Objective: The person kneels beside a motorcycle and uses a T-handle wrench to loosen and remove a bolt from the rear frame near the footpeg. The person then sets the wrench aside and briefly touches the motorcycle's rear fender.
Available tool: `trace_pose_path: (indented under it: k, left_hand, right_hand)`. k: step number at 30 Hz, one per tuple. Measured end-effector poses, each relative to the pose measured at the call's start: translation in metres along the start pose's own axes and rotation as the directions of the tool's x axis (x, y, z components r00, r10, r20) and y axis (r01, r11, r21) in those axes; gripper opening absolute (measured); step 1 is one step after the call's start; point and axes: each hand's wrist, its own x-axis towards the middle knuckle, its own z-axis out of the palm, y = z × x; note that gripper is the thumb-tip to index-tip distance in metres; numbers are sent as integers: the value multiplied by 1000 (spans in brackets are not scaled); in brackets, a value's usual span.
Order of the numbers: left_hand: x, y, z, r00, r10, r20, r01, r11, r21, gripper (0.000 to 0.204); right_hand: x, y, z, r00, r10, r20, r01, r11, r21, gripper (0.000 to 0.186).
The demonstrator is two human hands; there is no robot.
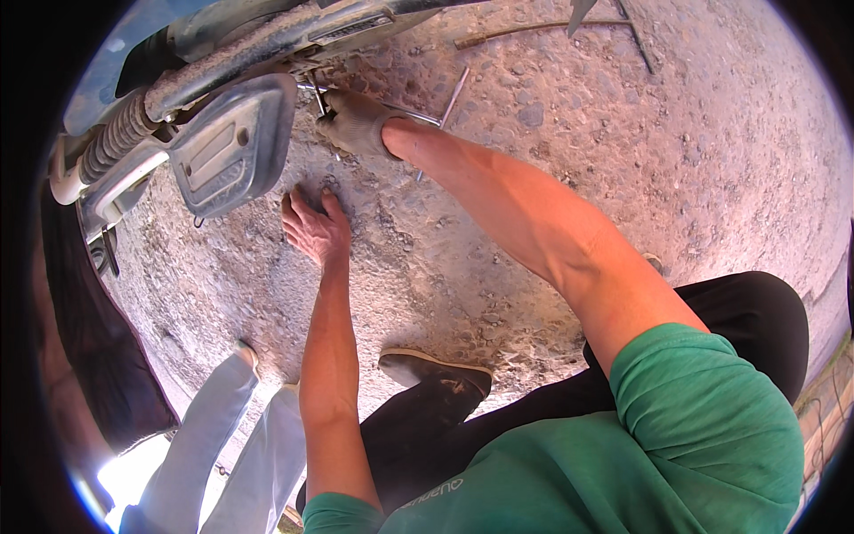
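My right hand (pixel 358 125), in a dusty grey-brown glove, is closed under the edge of a vehicle. It grips the shaft of a shiny T-handle wrench (pixel 455 96), whose crossbar sticks out behind my wrist and forearm. A short bright metal rod (pixel 318 96) shows by the gloved fingertips; the fingers' far side is hidden. Bare, my left hand (pixel 316 227) hovers at or just above the gritty ground, fingers apart and holding nothing visible. Close to its fingertips lie small dark bits (pixel 330 182), too small to name.
A grey plastic footboard-like plate (pixel 227 147) and a ribbed rubber boot (pixel 120 149) belong to the vehicle at upper left. Farther off lies a rusty T-shaped bar (pixel 543 28). Another person's pale trouser legs (pixel 218 400) stand at lower left. My dark shoe (pixel 436 369) rests nearby.
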Motion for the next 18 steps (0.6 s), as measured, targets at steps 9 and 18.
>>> trace_pose_path:
  k: [9, 18]
  left_hand:
    - [1, 0, 0, 1000, -2, 18, 2, 1000, -2, 66]
    - [0, -2, 1, 1000, 13, 10, -13, 1000, 15, 65]
  right_hand:
    - [-16, -55, -33, 907, 231, 351, -420, 527, 739, 19]
    - [-20, -77, -80, 797, 246, 551, -602, 266, 753, 15]
